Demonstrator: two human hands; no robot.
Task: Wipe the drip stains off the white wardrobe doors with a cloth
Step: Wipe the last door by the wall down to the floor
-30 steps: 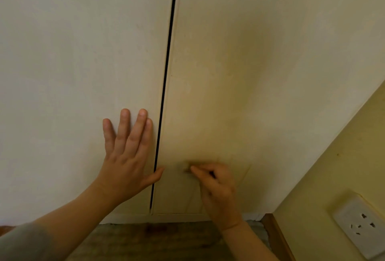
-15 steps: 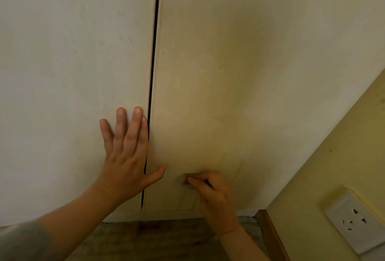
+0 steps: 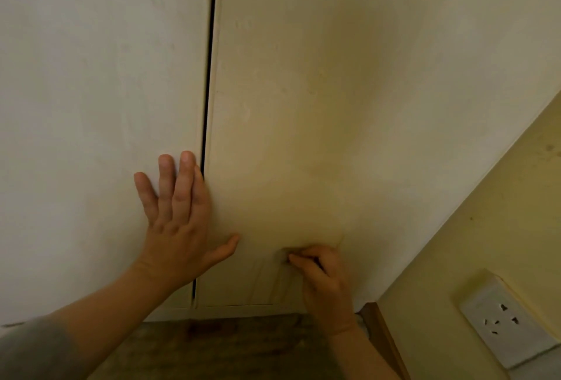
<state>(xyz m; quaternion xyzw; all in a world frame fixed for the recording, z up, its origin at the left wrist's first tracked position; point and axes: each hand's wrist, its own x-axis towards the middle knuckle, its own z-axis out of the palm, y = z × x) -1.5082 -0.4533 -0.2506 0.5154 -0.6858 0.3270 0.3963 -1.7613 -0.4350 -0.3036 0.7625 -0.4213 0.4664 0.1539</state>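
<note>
**A:** Left hand (image 3: 176, 227) is flat on the left door (image 3: 91, 76), fingers straight, thumb reaching across the gap (image 3: 209, 76) onto the right door (image 3: 334, 106).

**B:** And the right hand (image 3: 324, 279) is low down, near that door's bottom edge. Its fingers are curled tight round a small wad, the cloth (image 3: 287, 253) I take it, mostly hidden and pressed to the panel.

**A:** Faint drip stains (image 3: 273, 282) run just below it, toward the bottom edge.

**B:** The risk? So little cloth shows that knuckles or nails could scrape the paint instead of wiping.

**A:** And a hard push this low might rock the right door, because the bracing hand sits mostly on the other one.

**B:** The streaks could smear sideways too, if the wad is dirty. I can't tell from here.
</note>
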